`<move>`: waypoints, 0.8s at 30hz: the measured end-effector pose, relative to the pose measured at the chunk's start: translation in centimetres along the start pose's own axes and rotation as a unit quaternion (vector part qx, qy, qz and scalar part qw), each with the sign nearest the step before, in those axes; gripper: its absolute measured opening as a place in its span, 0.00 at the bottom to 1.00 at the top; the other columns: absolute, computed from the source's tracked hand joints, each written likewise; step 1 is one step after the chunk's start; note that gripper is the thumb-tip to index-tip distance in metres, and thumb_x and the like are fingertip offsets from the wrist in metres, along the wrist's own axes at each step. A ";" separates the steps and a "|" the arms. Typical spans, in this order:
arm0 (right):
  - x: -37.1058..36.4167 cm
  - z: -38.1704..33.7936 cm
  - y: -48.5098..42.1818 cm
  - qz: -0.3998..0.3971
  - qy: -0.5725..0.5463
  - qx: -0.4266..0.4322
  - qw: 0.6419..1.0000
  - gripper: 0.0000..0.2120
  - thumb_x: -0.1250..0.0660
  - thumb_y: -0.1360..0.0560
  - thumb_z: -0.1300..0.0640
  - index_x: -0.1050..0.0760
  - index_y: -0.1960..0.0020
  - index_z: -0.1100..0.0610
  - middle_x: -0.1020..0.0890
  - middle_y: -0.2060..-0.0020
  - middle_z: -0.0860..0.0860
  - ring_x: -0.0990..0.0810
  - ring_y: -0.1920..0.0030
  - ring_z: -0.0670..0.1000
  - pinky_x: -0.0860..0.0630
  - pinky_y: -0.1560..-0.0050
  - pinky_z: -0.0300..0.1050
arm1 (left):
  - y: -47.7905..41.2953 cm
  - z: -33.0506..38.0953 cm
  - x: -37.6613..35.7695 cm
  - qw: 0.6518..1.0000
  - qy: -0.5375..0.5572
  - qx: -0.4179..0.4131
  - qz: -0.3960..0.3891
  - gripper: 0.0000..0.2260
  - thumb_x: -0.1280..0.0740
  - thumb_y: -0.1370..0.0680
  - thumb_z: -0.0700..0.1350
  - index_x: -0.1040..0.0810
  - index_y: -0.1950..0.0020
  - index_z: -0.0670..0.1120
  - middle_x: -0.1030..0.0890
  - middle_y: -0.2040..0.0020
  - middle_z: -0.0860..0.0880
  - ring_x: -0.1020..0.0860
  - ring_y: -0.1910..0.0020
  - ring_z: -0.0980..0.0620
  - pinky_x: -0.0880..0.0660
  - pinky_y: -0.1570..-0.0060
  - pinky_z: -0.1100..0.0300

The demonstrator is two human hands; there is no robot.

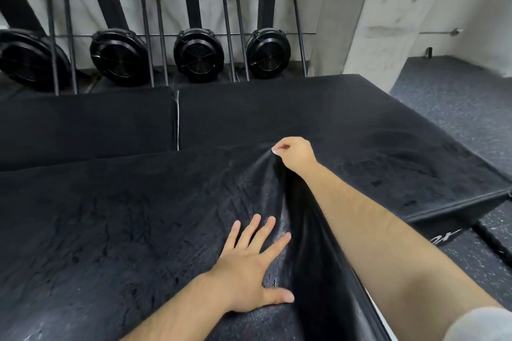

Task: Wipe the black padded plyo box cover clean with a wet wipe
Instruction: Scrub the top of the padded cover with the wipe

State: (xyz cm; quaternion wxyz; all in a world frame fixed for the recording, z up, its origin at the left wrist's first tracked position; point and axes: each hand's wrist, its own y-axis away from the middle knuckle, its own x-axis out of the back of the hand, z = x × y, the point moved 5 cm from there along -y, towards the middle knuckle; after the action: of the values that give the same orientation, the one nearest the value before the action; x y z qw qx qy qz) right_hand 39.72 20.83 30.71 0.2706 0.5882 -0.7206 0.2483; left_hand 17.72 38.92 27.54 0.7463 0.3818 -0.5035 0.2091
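Black padded cover (124, 230) fills most of the view, textured top up, spread over the near box. More black boxes (83, 119) butt against its far edge; rowers (198, 51) stand along the wall behind.

Left hand (249, 266) lies flat on the cover near its near edge, fingers straight and spread, gripping nothing and pinning the fabric. Right hand (293, 153) is out by the far edge, right of middle, fingertips pinched on a raised fold of the cover. That fold runs as a ridge back toward the near edge, just right of the left hand. A white scrap (275, 150) shows at the pinch; maybe the wipe, can't tell.

Step looks like straightening or lifting the cover, not wiping. Next move calls for dropping the fold, flattening it, then getting the wipe onto the surface.
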 end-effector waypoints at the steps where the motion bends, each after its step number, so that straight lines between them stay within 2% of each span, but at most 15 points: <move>1: 0.0 -0.2 -0.6 -0.002 0.000 -0.002 1.000 0.08 0.32 0.23 0.63 0.15 0.53 0.54 0.15 0.54 0.46 0.19 0.51 0.46 0.23 0.50 0.37 | -0.1 0.0 0.0 1.000 0.004 -0.001 -0.001 0.44 0.46 0.27 0.77 0.71 0.24 0.65 0.77 0.25 0.54 0.81 0.30 0.52 0.73 0.27 0.42; 4: -0.8 -0.9 -2.1 -0.008 0.045 -0.021 0.999 0.11 0.34 0.23 0.64 0.16 0.55 0.52 0.16 0.52 0.46 0.18 0.50 0.50 0.20 0.47 0.45 | -0.1 0.0 0.0 1.000 0.005 0.004 -0.001 0.44 0.45 0.28 0.77 0.70 0.24 0.66 0.77 0.25 0.55 0.81 0.30 0.52 0.73 0.27 0.42; 8: -0.4 -0.5 -1.9 -0.014 0.001 -0.009 1.000 0.07 0.31 0.23 0.60 0.15 0.52 0.52 0.15 0.51 0.44 0.19 0.48 0.46 0.25 0.50 0.35 | 0.0 0.2 0.4 1.000 0.000 0.009 -0.019 0.44 0.45 0.28 0.77 0.70 0.24 0.65 0.77 0.25 0.55 0.81 0.30 0.52 0.73 0.27 0.42; 11: -0.2 -0.7 -1.1 -0.015 -0.008 0.001 1.000 0.06 0.30 0.22 0.58 0.15 0.50 0.52 0.15 0.50 0.45 0.18 0.47 0.46 0.24 0.42 0.39 | -0.1 0.2 0.6 0.999 0.001 0.014 -0.034 0.44 0.45 0.27 0.76 0.71 0.24 0.65 0.77 0.26 0.54 0.81 0.30 0.51 0.75 0.28 0.42; 13: -0.9 -1.5 -0.5 -0.027 -0.001 0.001 1.000 0.06 0.31 0.21 0.57 0.15 0.51 0.51 0.16 0.50 0.44 0.18 0.47 0.46 0.24 0.42 0.38 | 0.0 0.3 0.6 0.999 0.007 0.014 -0.040 0.44 0.44 0.27 0.76 0.70 0.24 0.65 0.77 0.25 0.54 0.81 0.30 0.51 0.76 0.29 0.43; 16: -3.2 -4.4 1.6 -0.077 0.015 0.049 0.996 0.06 0.30 0.21 0.56 0.15 0.53 0.49 0.19 0.56 0.37 0.20 0.54 0.40 0.25 0.49 0.28 | 0.1 0.3 0.7 0.999 0.041 0.008 -0.034 0.44 0.41 0.27 0.75 0.66 0.23 0.66 0.75 0.24 0.55 0.80 0.29 0.53 0.76 0.28 0.44; 17: -4.1 -5.5 2.2 -0.097 0.013 0.081 0.992 0.05 0.29 0.22 0.57 0.15 0.52 0.51 0.19 0.57 0.38 0.21 0.56 0.39 0.24 0.47 0.30 | 0.1 0.2 1.0 0.997 0.066 -0.002 -0.035 0.43 0.39 0.26 0.72 0.63 0.22 0.66 0.73 0.23 0.57 0.79 0.29 0.54 0.76 0.28 0.46; 19: -5.4 -7.2 3.0 -0.143 0.010 0.123 0.982 0.04 0.27 0.24 0.58 0.14 0.53 0.52 0.17 0.60 0.40 0.19 0.59 0.40 0.22 0.47 0.37 | 0.3 -0.7 2.3 0.987 0.154 -0.035 -0.039 0.37 0.32 0.24 0.62 0.50 0.20 0.64 0.64 0.20 0.60 0.72 0.25 0.59 0.73 0.27 0.52; 21: -6.2 -8.1 3.0 -0.196 -0.008 0.127 0.972 0.03 0.25 0.26 0.60 0.13 0.55 0.53 0.16 0.66 0.43 0.19 0.65 0.43 0.21 0.53 0.40 | 1.0 -4.4 4.9 0.971 0.235 -0.036 -0.011 0.29 0.28 0.23 0.47 0.33 0.24 0.60 0.46 0.20 0.60 0.53 0.22 0.63 0.59 0.23 0.62; 23: -7.0 -8.7 2.3 -0.210 -0.021 0.122 0.970 0.06 0.26 0.27 0.63 0.14 0.57 0.53 0.15 0.67 0.47 0.19 0.67 0.45 0.19 0.54 0.43 | 2.2 -10.9 7.7 0.975 0.214 0.022 0.061 0.25 0.27 0.24 0.41 0.25 0.29 0.55 0.33 0.24 0.57 0.38 0.26 0.60 0.47 0.29 0.72; 24: -7.5 -8.9 1.9 -0.206 -0.027 0.123 0.970 0.08 0.28 0.28 0.64 0.15 0.58 0.52 0.16 0.67 0.47 0.19 0.67 0.45 0.20 0.53 0.43 | 2.7 -14.4 8.9 0.974 0.194 0.063 0.094 0.24 0.26 0.25 0.41 0.24 0.30 0.53 0.30 0.27 0.55 0.34 0.27 0.57 0.44 0.31 0.72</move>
State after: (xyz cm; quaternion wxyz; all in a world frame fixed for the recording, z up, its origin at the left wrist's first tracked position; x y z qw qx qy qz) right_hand 39.97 32.56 31.98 0.2213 0.7592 -0.5551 0.2581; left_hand 28.02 51.21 33.72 0.7811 0.3315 -0.3686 0.3796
